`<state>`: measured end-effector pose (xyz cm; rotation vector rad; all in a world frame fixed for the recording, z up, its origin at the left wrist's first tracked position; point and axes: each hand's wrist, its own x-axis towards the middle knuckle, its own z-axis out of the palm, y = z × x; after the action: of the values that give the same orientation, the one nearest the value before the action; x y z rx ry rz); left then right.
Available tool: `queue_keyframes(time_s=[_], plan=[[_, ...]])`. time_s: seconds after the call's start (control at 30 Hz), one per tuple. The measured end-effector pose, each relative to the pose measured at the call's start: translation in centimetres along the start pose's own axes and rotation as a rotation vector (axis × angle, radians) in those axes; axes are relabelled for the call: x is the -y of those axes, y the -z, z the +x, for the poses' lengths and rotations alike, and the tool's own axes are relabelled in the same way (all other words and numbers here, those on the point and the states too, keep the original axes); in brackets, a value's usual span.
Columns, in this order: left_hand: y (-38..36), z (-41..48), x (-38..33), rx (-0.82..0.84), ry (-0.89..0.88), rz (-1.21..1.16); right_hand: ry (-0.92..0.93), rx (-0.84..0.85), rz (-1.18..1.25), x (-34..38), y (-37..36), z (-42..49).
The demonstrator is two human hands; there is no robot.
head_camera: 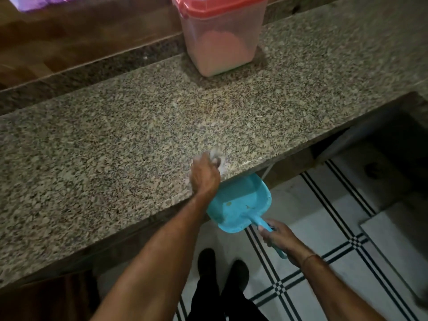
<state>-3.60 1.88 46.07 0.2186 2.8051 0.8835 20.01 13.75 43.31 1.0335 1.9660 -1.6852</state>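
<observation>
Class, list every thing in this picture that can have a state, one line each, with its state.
container: upright on the countertop, red lid on, partly filled with pinkish powder.
dustpan: held below the countertop edge, a few scraps inside.
left hand: on the countertop by its edge, blurred, grip unclear.
right hand: grips the dustpan handle.

No readable writing

No letters, numbers, brands or signs can be made out: the red-lidded tub (220,42) on the desk (115,147) and the blue dustpan (240,205) show plain surfaces, and the purple thing (46,2) at the top left edge is too blurred to tell.
</observation>
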Motion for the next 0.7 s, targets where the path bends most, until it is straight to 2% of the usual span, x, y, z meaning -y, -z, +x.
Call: queue_keyframes(time_s=[0.13,0.2,0.27,0.33,0.4,0.47,0.5,0.6,0.7], plan=[[4.9,3.7,6.6,-0.308,0.28,0.01,-0.009,0.006,0.017,-0.2,1.0,1.0],[7.5,5.9,10.0,-0.352,0.494,0.013,-0.02,0.016,0.039,-0.5,1.3,1.6],[8.1,7.7,10.7,-0.295,0.634,0.044,-0.029,0.023,0.066,-0.5,1.5,2.4],[6.4,7.8,7.9,-0.25,0.517,0.11,-0.041,0.014,0.09,-0.2,1.6,3.5],[3.4,6.7,3.5,-0.223,0.234,0.125,-0.048,0.004,0.108,0.2,1.5,4.7],[0.8,5.5,0.1,-0.089,0.002,0.103,-0.053,-0.008,0.112,0.7,1.5,5.6],[0.3,5.4,-0.7,-0.041,-0.035,0.066,-0.054,-0.011,0.104,1.0,1.4,6.0],[3.0,9.2,1.0,-0.169,0.092,-0.051,-0.075,-0.011,0.073,1.4,1.3,6.4],[7.1,15.1,5.5,-0.278,0.27,0.055,-0.085,-0.005,0.064,1.1,1.4,5.8]])
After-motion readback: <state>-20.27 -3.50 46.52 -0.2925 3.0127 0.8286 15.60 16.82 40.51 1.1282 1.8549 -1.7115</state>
